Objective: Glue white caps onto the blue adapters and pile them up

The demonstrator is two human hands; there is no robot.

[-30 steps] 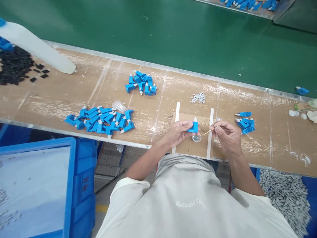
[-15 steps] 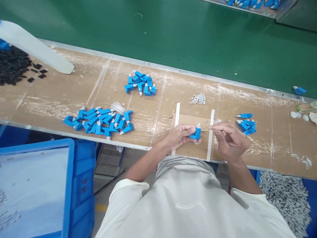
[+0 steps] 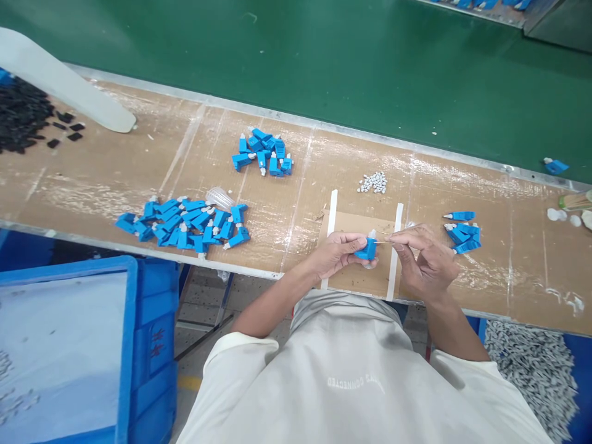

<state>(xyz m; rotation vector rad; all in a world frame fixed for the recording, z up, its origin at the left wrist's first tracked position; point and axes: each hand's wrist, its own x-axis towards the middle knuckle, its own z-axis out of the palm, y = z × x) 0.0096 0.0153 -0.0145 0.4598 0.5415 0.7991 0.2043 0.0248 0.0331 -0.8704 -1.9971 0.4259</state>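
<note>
Blue block (image 3: 367,250), right of the frame's centre, is pinched in the left hand (image 3: 341,253) while the right hand (image 3: 426,259) clamps a thin stick (image 3: 383,242) pointed at it, seemingly mid-work, though which blue piles (image 3: 172,223) are finished is unclear.

The long surface (image 3: 208,98) is topped with film-covered brown cardboard (image 3: 430,197). Along its near edge lie a heap of white-tipped blue plastic blocks (image 3: 172,222) and a tan cardboard sheet (image 3: 356,280) edged with white tape strips (image 3: 391,280); nearer the far edge, a smaller blue heap (image 3: 263,148) and small grey-white pellets (image 3: 380,181).
</note>
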